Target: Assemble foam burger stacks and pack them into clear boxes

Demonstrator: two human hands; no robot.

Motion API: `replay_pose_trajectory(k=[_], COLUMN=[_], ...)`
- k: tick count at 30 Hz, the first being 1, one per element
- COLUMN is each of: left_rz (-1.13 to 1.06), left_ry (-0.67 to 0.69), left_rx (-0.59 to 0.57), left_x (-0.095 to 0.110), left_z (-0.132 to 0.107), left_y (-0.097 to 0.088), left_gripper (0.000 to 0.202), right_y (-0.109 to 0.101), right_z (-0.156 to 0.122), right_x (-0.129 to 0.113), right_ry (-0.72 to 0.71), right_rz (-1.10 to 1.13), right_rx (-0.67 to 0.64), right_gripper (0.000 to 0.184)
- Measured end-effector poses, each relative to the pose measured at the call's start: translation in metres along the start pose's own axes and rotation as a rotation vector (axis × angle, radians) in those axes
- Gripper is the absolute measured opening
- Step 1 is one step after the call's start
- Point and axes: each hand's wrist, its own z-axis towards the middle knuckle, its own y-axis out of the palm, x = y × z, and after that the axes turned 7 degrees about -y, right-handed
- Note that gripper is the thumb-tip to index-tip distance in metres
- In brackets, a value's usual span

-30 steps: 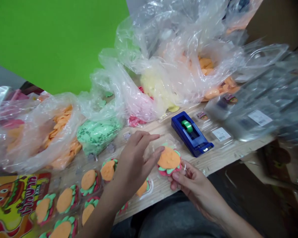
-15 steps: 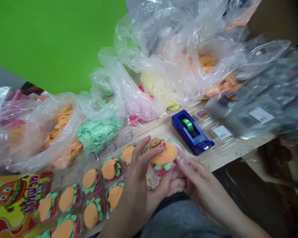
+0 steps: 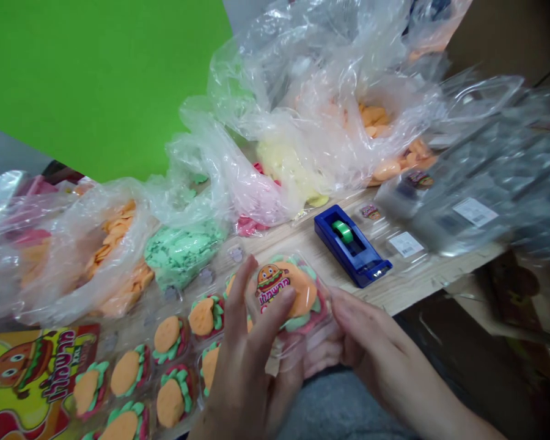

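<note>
Both my hands hold a small clear plastic box (image 3: 297, 305) with a burger-shaped candy inside, orange on top with green and red layers, and a burger sticker on its lid. My left hand (image 3: 252, 360) wraps the box from the left, thumb and fingers pressed on the lid by the sticker. My right hand (image 3: 371, 348) grips the box's right side and underside. The box is lifted just above the wooden table's (image 3: 407, 281) front edge.
Several filled candy boxes (image 3: 165, 360) lie at lower left beside a yellow burger-print carton (image 3: 32, 373). Clear bags of orange (image 3: 114, 250), green (image 3: 183, 250), yellow (image 3: 288, 165) and orange (image 3: 385, 140) pieces line the back. A blue tape dispenser (image 3: 351, 244) sits to the right, stacked clear packaging (image 3: 481, 201) beyond.
The candy went from bare in my right fingers to enclosed in a clear stickered box. Both hands closed around it and drew it slightly left and toward me.
</note>
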Motion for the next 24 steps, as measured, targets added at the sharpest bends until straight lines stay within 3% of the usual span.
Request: replay_pose_trajectory(k=[12, 16, 20, 22, 24], left_rz=[-0.011, -0.248, -0.584, -0.739, -0.769], left_ry=[-0.054, -0.207, -0.485, -0.567, -0.551], left_rx=[-0.072, 0.058, 0.218, 0.176, 0.066], left_x=[0.008, 0.009, -0.003, -0.012, -0.019], left_z=[-0.005, -0.011, -0.014, -0.015, -0.018], left_y=[-0.004, -0.006, -0.008, -0.006, -0.004], left_gripper=[0.068, 0.047, 0.038, 0.037, 0.041], right_y=[0.003, 0.006, 0.008, 0.007, 0.006], right_z=[-0.002, -0.002, -0.003, -0.002, -0.002], right_x=[-0.006, -0.008, -0.004, -0.002, 0.000], right_ry=[-0.052, -0.037, -0.069, -0.123, -0.177], right_rz=[-0.163, -0.184, -0.267, -0.339, -0.397], right_rx=[0.075, 0.038, -0.034, -0.027, -0.013], right_gripper=[0.040, 0.046, 0.046, 0.042, 0.039])
